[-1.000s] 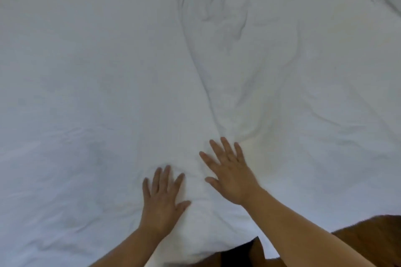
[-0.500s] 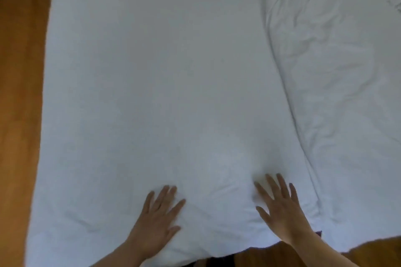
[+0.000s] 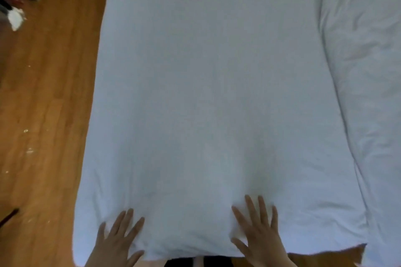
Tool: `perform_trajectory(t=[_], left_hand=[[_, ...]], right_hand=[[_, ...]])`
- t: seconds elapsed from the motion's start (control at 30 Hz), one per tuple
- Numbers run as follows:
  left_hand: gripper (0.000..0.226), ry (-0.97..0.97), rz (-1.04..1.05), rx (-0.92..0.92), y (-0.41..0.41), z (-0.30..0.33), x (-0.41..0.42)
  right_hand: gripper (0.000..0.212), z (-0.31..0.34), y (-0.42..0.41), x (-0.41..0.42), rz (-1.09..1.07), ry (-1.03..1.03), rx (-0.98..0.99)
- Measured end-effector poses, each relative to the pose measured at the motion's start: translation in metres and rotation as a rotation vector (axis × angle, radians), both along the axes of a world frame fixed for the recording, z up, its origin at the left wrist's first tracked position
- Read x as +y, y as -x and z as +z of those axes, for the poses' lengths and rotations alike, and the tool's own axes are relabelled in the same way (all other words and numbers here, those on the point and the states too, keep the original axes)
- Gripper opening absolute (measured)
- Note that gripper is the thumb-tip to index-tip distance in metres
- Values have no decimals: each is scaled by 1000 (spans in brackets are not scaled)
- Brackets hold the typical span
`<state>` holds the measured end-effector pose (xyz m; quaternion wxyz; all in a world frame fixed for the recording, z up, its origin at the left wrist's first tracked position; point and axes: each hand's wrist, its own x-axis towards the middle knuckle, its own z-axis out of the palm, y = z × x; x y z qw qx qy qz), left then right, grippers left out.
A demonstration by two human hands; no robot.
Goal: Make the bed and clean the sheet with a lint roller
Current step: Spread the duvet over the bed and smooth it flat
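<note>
I log white sheet (image 3: pixel 206 93) flat over the bed, left hand (image 3: pixel 115 243) and right hand (image 3: pixel 260 234) pressing its near edge with fingers spread, wooden floor (image 3: pixel 43 104) left, rumpled fold (image 3: pixel 364 71) right.

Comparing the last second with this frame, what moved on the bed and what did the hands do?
Both hands slid leftward along the near edge of the white sheet, toward its left corner; the view panned with them, so the wooden floor came into sight and the long fold drifted right. The left hand and right hand spread farther apart. Unchanged: both stay flat, fingers spread, pressing the sheet; nothing grasped.
</note>
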<state>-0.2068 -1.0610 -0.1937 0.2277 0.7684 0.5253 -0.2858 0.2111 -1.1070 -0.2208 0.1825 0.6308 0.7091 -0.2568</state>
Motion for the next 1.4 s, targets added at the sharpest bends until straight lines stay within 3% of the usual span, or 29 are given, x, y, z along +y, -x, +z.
perform_trajectory(t=[0.07,0.2,0.33,0.5,0.63,0.77,0.93,1.0,1.1,1.23,1.4], left_hand=[[80,-54,-4,-23,4,5,25],[88,-230,-28,-56,12,-2,103],[107,-103,-92,-37,50,-32,134],[129,30,-327,-112,132,-43,97],[117,53,-557,-150,174,-31,110],[80,-137,-742,-311,137,-15,193],[74,-389,-820,-307,56,-24,301],[76,-359,-794,-192,61,-37,317],[81,-245,-861,-125,114,-62,303],[86,-97,-1087,-228,171,-68,312],[68,-158,-1247,-465,109,-52,400]], right_hand=[[71,8,10,33,-26,-51,26],[74,9,62,149,-47,-161,16],[76,-16,130,221,-137,-108,21],[88,-43,240,119,-78,-30,16],[84,-28,288,43,-43,-57,66],[75,-7,277,87,-234,-186,80],[78,-13,248,198,-577,-276,-40],[80,-26,259,208,-675,-220,-36],[86,-43,333,170,-648,-206,-2],[92,-39,429,118,-662,-214,27],[79,-19,429,164,-879,-308,-47]])
